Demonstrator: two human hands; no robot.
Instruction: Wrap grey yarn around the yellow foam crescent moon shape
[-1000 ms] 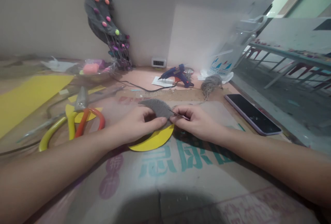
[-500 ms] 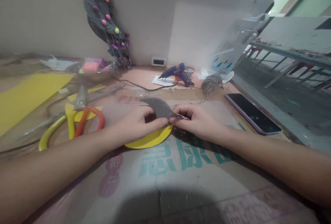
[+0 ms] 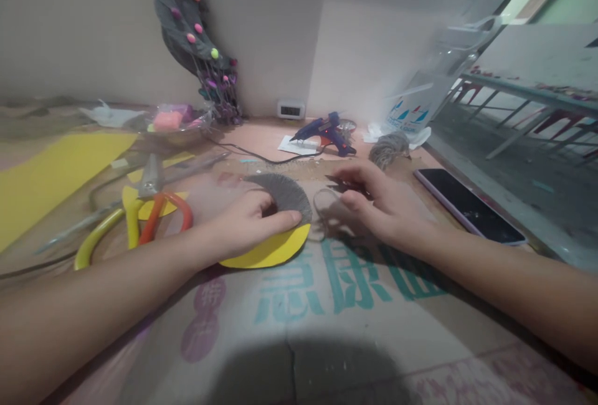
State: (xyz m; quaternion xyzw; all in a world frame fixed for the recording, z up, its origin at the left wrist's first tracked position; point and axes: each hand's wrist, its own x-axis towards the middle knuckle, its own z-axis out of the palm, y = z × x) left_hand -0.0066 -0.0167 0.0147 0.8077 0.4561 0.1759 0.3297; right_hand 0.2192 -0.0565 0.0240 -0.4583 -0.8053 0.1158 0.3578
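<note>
Your left hand (image 3: 245, 217) pinches the gray-and-yellow piece (image 3: 295, 196). At its three o'clock, your right hand (image 3: 380, 210) curls; I can't tell its grip.

Since 0.5 s ago, the right hand (image 3: 380, 202) has come away from the edge of the grey-wrapped yellow card (image 3: 287, 190) and is now apart from it, off to the right, its thumb and forefinger spread instead of pinched together. A thin grey yarn loop (image 3: 314, 203) now shows in the gap between these 2. The card's right rim, earlier covered by fingertips, is exposed. A dark sliver (image 3: 333, 179) has appeared at the forefinger, possibly something held, though blur makes that uncertain.
</note>
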